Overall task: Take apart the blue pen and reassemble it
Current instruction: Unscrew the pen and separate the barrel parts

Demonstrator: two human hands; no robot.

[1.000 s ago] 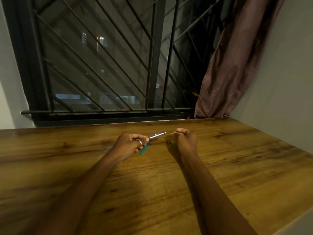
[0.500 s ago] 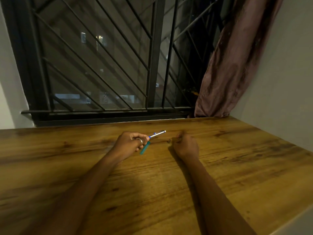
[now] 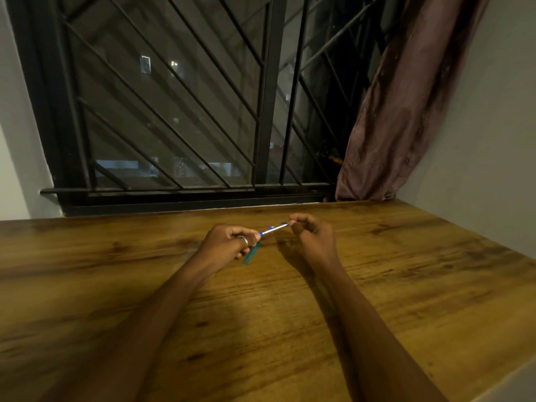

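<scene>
Blue at one end and silvery along its length, the pen part [image 3: 274,229] is pinched in the left hand [image 3: 229,242], angled up toward the window. The right hand [image 3: 314,235], down on the bench [image 3: 406,285] half a second ago, has risen to the part's tip, fingers closed there; likely fitting or pulling a small piece, too tiny to make out. A teal piece [image 3: 251,254] lies just below the left hand
</scene>
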